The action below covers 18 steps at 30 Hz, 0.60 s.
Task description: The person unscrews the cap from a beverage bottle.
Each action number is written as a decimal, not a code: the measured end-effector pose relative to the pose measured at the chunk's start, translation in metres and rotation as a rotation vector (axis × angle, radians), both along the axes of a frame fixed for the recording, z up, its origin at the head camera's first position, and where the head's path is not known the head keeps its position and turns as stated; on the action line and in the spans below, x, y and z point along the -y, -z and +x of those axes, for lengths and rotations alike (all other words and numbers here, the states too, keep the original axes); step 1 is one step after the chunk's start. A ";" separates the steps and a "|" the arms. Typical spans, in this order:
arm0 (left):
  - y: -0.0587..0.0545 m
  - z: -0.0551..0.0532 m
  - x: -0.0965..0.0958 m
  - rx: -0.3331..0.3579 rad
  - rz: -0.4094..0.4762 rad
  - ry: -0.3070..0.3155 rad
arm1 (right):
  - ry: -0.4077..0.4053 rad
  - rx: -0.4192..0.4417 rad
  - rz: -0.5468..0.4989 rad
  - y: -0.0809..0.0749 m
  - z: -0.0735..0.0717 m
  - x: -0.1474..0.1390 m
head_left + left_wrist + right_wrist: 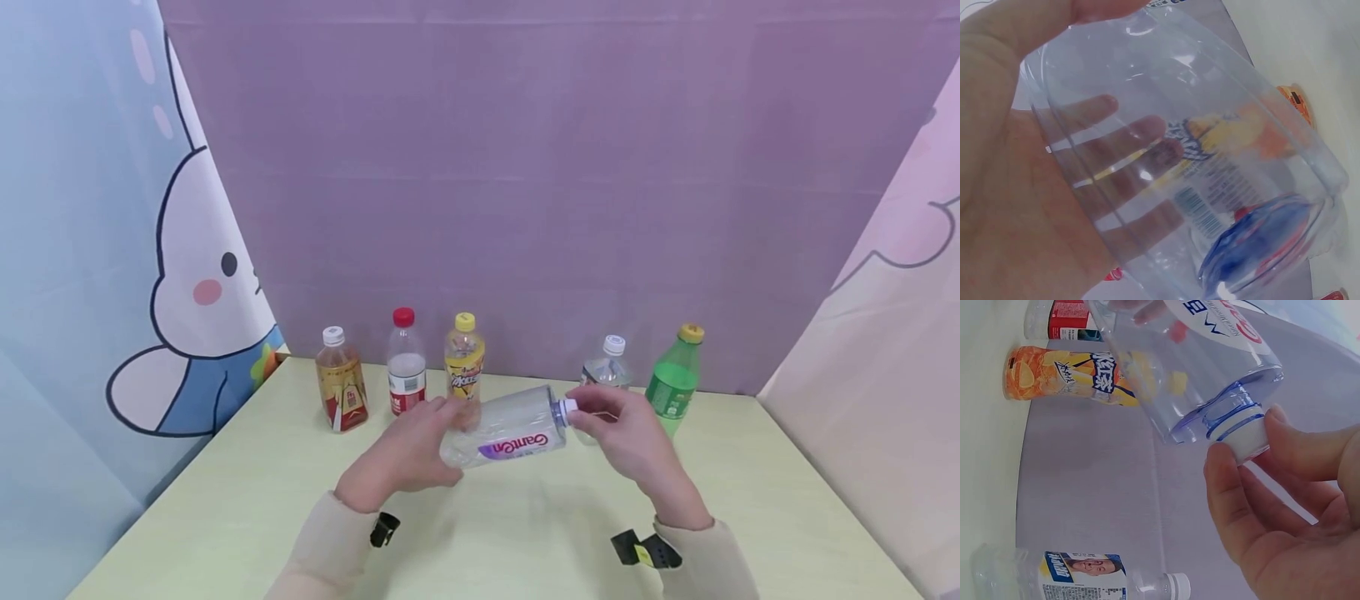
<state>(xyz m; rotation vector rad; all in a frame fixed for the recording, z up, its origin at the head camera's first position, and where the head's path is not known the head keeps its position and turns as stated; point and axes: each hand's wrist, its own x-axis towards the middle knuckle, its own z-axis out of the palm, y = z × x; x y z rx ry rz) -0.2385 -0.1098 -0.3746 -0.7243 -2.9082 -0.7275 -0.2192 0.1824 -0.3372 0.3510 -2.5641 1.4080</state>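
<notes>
A clear plastic Ganten bottle (517, 427) is held nearly level above the table, its neck to the right. My left hand (411, 450) grips the base end; through the clear wall in the left wrist view, its fingers (1141, 134) show behind the bottle. The thumb and fingers of my right hand (633, 433) pinch the white cap (1246, 433) at the bottle's neck. In the right wrist view the cap sits on the neck, above a blue ring. No liquid can be seen in this bottle.
Behind my hands stand a brown tea bottle (342, 387), a red-capped bottle (407, 372), a yellow-capped iced tea bottle (464, 358), a white-capped clear bottle (606, 367) and a green bottle (675, 375). They line the back of the pale table (225, 508), before a purple cloth (525, 167).
</notes>
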 end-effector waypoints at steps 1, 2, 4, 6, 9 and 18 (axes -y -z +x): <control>0.000 0.000 0.000 0.006 0.003 0.000 | 0.001 -0.014 0.014 0.001 0.000 0.000; 0.000 0.000 0.001 0.011 0.003 -0.003 | -0.005 -0.029 0.022 0.001 0.000 0.000; -0.001 0.000 0.001 0.018 0.006 -0.007 | -0.010 -0.050 0.038 0.002 -0.001 0.000; -0.002 0.001 0.002 0.021 0.009 -0.006 | -0.015 -0.060 0.045 0.003 -0.001 0.001; -0.003 0.001 0.003 0.026 0.015 -0.002 | -0.017 -0.069 0.043 0.004 0.000 0.001; -0.003 0.001 0.005 0.042 0.044 0.011 | -0.110 -0.151 -0.046 0.004 -0.001 0.001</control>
